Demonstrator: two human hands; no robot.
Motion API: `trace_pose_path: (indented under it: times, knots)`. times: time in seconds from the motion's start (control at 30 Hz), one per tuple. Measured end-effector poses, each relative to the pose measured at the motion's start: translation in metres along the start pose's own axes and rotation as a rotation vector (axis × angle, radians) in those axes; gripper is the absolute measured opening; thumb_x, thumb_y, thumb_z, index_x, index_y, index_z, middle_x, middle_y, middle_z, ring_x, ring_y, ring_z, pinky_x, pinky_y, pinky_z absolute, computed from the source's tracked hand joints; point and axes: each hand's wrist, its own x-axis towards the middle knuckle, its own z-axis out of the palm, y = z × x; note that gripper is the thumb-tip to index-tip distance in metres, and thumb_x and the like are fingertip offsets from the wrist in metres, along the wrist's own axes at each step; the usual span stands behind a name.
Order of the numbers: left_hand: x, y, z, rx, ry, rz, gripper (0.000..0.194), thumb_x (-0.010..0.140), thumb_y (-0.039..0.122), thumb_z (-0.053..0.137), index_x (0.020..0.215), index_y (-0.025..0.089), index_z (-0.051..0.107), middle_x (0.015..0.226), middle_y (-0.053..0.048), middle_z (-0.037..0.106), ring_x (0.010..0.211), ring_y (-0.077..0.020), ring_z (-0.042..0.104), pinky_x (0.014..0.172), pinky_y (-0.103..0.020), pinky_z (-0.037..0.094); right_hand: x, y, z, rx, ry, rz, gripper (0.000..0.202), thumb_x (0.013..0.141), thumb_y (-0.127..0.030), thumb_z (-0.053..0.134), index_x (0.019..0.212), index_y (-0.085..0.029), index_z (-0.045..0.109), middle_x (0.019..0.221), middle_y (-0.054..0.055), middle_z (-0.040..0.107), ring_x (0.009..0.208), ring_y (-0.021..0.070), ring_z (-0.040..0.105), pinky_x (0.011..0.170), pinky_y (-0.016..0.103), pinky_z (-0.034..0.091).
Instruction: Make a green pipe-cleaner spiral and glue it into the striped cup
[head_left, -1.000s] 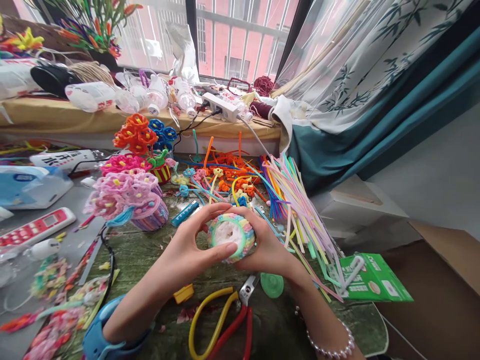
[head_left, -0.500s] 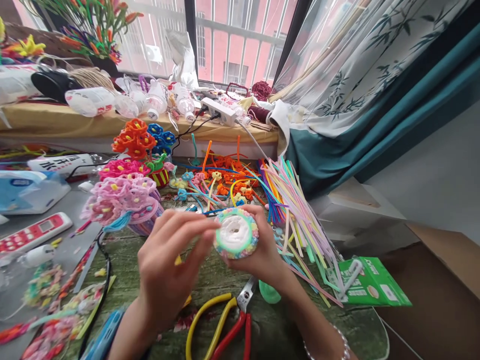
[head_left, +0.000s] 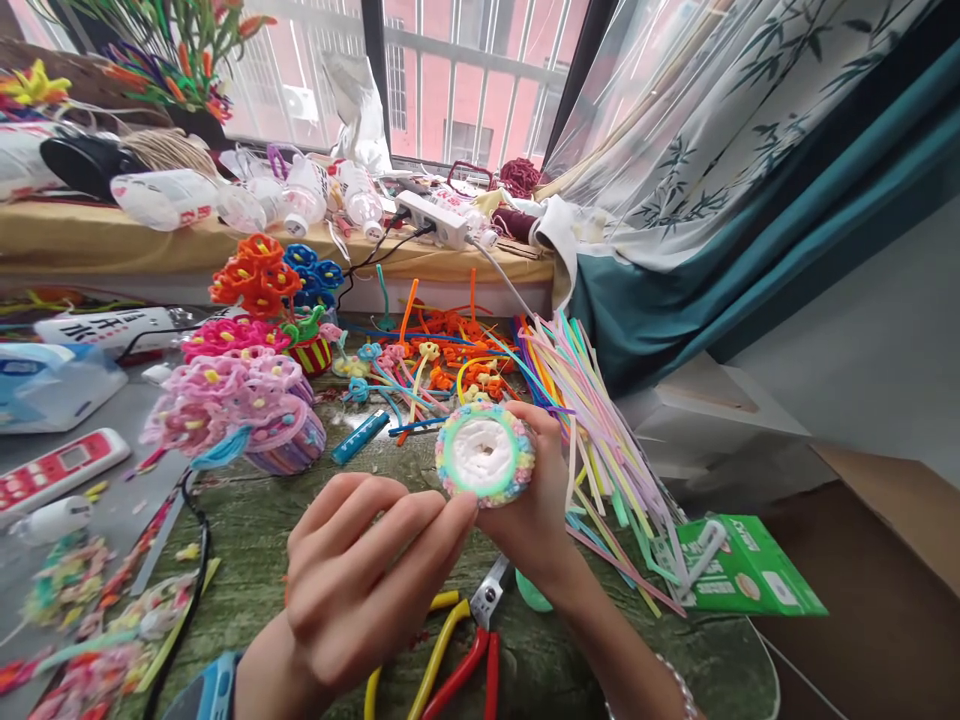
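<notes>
A round pastel piece (head_left: 486,455) with a white centre, a mint-green ring and a bumpy multicoloured edge is held up over the table. My right hand (head_left: 536,495) wraps round it from the right and behind. On its lower left edge rest the pinched fingertips of my left hand (head_left: 367,580); whether they hold anything small is hidden. Below the hands lie pliers (head_left: 487,600) with red handles, beside yellow handles (head_left: 442,660) partly covered by my left hand. A mint-green item (head_left: 534,592) shows under my right wrist.
Pink fuzzy flowers (head_left: 232,400) in a striped pot stand left, near a blue lighter (head_left: 360,437). Pipe cleaners (head_left: 592,420) and a green packet (head_left: 757,565) lie right. Orange pieces (head_left: 450,345) are behind. Bottles (head_left: 304,200) line the sill.
My left fingers have moved from the piece's left side to its lower edge and closed together. The piece has shifted slightly right and up, and the lighter is now uncovered.
</notes>
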Motion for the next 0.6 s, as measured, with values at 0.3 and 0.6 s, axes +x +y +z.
trace_pose_path:
  times: [0.3,0.6]
  knots:
    - [0.005,0.006,0.013,-0.058,0.072,-0.040,0.009,0.086,0.007,0.067,0.092,0.013,0.066,0.071,0.000,0.071,0.061,-0.0138,0.057,0.061,-0.030,0.042,0.002,0.000,0.001,-0.194,0.117,-0.131,0.060,0.071,-0.038,0.075,0.121,-0.024,0.045,0.107,0.007,0.058,0.096,0.0268,0.063,0.081,0.042,0.056]
    - [0.007,0.006,0.019,-0.127,0.032,-0.120,0.009,0.087,0.007,0.065,0.090,0.014,0.063,0.069,-0.001,0.069,0.058,-0.0140,0.056,0.059,-0.030,0.039,0.003,-0.001,-0.001,-0.225,0.144,-0.136,0.051,0.074,-0.033,0.070,0.119,-0.025,0.047,0.105,0.007,0.058,0.095,0.0267,0.062,0.080,0.042,0.056]
